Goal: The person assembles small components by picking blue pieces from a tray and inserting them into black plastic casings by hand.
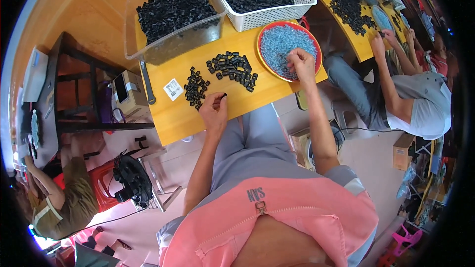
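My left hand [213,114] is closed near the front edge of the yellow table [170,121], pinching a small black plastic part [223,96] between thumb and fingertips. Over the right side of a red basin [319,55] is my right hand [302,65], fingers pressed together. Whether a tiny piece is in that pinch cannot be made out. Many small translucent blue pieces [284,39] fill the basin. Just beyond my left hand lies a pile of smaller black parts [195,89]; a pile of larger black parts [230,71] sits between it and the basin.
A clear plastic bin [170,44] and a white perforated basket [269,20], both holding black parts, stand along the back. A white label [173,89] and a long dark bar [147,81] lie at left. Co-workers sit right [420,101] and lower left [59,202].
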Demonstrator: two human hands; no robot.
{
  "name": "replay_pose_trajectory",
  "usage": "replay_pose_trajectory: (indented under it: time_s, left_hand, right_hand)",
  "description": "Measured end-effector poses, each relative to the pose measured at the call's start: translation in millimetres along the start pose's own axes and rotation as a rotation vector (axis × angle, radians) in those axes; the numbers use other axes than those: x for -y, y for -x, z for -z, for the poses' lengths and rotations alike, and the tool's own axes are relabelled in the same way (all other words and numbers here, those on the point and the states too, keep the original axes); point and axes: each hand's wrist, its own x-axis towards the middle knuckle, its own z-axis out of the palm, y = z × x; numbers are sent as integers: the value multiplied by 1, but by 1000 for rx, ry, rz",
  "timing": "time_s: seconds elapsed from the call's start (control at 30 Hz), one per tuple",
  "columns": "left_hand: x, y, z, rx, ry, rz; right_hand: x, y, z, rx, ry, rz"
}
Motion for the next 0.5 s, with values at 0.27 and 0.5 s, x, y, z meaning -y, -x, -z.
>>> replay_pose_trajectory:
  time_s: [0.27, 0.5]
  left_hand:
    - [1, 0, 1, 9, 8, 37]
    - [-14, -2, 7, 40, 462, 207]
  right_hand:
    - [3, -3, -1, -15, -4, -79]
    - [31, 38, -30, 165, 64, 190]
